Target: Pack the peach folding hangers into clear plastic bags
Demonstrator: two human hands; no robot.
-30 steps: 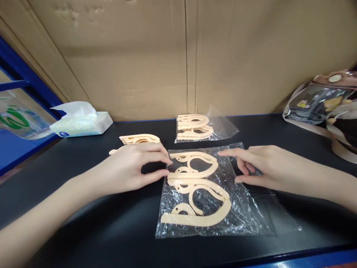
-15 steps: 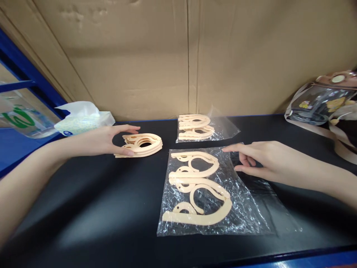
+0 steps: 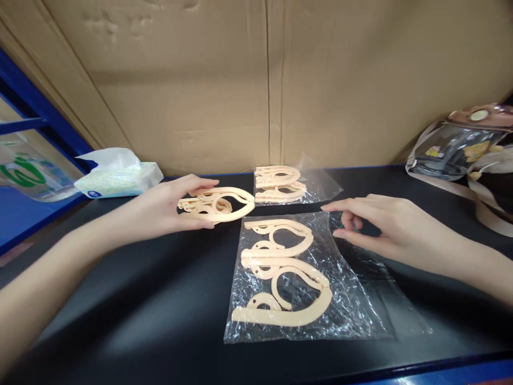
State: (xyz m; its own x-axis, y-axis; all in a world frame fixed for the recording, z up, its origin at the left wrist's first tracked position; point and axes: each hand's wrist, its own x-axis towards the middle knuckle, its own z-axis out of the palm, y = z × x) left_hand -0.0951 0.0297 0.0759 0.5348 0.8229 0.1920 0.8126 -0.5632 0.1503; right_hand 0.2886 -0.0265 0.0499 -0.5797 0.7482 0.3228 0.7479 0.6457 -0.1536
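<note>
My left hand [image 3: 164, 206] grips a cream folding clothes hanger [image 3: 239, 215] by its sides, thumb and fingers on opposite arms. Behind and beneath this hanger, a small stack of similar hangers [image 3: 203, 207] is partly hidden by it and by my fingers. In front lies a clear plastic bag [image 3: 356, 315] with two folded hangers [image 3: 298, 318] side by side inside. My right hand [image 3: 385, 224] is at the bag's far right edge, index finger stretched out, thumb apart and nothing held. Whether its fingertips touch the film, I cannot tell.
Another clear bag [image 3: 323, 184] with several folded hangers [image 3: 276, 176] lies toward the cardboard wall [image 3: 180, 96]. A tissue pack [image 3: 120, 179] stands at the back left beside a blue frame [image 3: 52, 125]. On the right is a clear strapped bottle [image 3: 449, 152] on the black table [image 3: 160, 331].
My left hand has closed on a hanger from the stack and moved it to the right. My right hand has barely moved.
</note>
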